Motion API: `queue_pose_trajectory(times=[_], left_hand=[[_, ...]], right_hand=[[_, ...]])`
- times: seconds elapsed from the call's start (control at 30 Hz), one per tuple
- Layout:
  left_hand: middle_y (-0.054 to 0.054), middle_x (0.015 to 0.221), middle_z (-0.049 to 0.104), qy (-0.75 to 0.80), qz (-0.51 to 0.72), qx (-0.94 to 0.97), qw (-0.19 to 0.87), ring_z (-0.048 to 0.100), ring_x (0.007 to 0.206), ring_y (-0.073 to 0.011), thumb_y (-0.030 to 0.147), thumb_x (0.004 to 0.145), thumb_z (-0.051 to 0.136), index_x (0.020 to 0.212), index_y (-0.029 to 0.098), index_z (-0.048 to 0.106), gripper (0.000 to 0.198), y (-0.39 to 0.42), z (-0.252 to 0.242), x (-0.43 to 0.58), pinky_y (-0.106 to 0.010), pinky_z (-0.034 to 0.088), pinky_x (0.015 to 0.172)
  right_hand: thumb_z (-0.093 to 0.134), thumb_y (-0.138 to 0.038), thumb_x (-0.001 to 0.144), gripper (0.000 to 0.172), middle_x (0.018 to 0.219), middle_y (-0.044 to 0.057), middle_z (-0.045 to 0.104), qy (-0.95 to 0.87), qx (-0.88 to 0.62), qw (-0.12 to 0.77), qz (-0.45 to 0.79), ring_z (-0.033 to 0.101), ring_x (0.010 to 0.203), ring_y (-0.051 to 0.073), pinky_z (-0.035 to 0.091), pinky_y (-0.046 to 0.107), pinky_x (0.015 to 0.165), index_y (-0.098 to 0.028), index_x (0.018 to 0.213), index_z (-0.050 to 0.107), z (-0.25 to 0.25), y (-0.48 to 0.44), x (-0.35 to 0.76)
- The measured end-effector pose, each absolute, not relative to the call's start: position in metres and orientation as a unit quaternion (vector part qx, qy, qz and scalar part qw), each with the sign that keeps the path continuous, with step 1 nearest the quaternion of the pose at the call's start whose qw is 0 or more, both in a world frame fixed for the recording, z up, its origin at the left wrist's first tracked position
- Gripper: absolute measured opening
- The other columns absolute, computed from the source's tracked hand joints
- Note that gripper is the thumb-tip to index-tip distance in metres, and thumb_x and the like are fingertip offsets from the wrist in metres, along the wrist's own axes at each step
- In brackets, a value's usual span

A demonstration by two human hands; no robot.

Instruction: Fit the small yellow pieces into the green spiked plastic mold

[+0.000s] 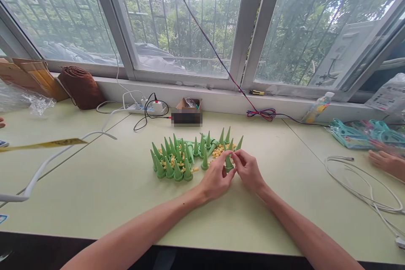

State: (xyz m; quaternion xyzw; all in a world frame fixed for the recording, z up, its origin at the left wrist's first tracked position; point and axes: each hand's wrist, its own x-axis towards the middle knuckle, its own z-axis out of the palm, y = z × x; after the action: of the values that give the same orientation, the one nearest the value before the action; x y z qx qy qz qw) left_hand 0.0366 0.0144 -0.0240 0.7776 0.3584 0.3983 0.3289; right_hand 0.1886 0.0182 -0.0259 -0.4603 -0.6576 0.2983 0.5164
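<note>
My left hand is closed round a green plastic cone with a wide base, held upright low over the table. At the cone's right side, my right hand has its thumb and forefinger pinched together; whatever lies between those fingertips is too small to make out. Left of my hands, several similar green cones stand in a tight cluster with small yellow pieces among them. A single cone stands beside my left hand. Loose yellow pieces lie in a pile behind my hands, with more cones around it.
Behind the cones sit a small open carton and a power strip with cables. A white cable loops on the right, near teal-handled items and another person's hand. A brown bag stands back left.
</note>
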Motion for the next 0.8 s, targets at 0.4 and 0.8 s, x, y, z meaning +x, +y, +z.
queue_pose_trajectory(times=[0.4,0.8], left_hand=[[-0.002,0.095,0.061,0.349,0.391,0.791,0.315,0.044,0.052,-0.0064,0.02,0.089,0.053,0.136,0.024,0.041,0.049,0.0148,-0.0243,0.0355,-0.023,0.043,0.054],[0.008,0.063,0.044,0.391,0.422,0.741,0.347,0.04,0.046,-0.0073,0.025,0.091,0.053,0.136,0.021,0.038,0.048,0.0147,-0.0194,0.0362,-0.021,0.035,0.049]], right_hand=[[0.053,-0.046,0.094,0.03,0.061,-0.003,0.048,-0.643,-0.462,0.515,0.328,0.039,0.054,0.013,0.034,0.025,0.049,-0.018,0.087,0.059,-0.0264,0.0186,0.1891],[0.055,-0.038,0.094,0.022,0.071,0.0,0.056,-0.667,-0.426,0.517,0.326,0.054,0.061,0.014,0.047,0.026,0.058,-0.018,0.103,0.061,-0.0223,0.0151,0.1893]])
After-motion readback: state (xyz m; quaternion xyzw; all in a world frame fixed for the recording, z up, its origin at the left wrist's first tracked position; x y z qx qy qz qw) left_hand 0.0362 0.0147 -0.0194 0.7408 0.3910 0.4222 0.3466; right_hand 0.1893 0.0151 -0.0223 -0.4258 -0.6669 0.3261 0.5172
